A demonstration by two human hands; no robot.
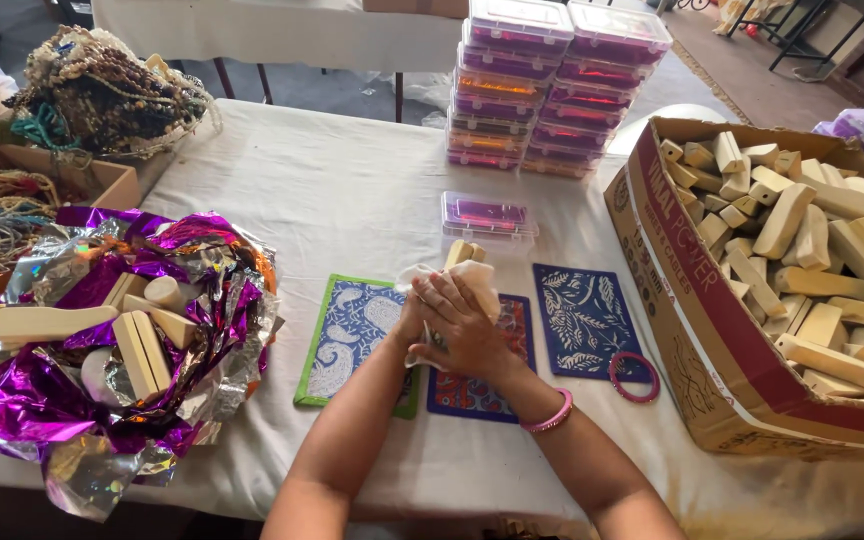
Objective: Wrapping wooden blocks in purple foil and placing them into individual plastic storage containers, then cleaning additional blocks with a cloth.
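Together, both hands [452, 325] around cloth-wrapped wooden block [459, 252], above patterned mats [352, 335].

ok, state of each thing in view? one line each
right hand: over white cloth, wrapping a wooden block
left hand: under the cloth, mostly hidden
cardboard box: open, full of wooden blocks
single plastic case: shut
pink bangle: lying flat on table

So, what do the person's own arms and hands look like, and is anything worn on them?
Both forearms are bare; no sleeves show in the head view. The right hand has a pink bangle on its wrist. The left hand is mostly hidden behind the right one, and no ring, watch or glove shows on it.
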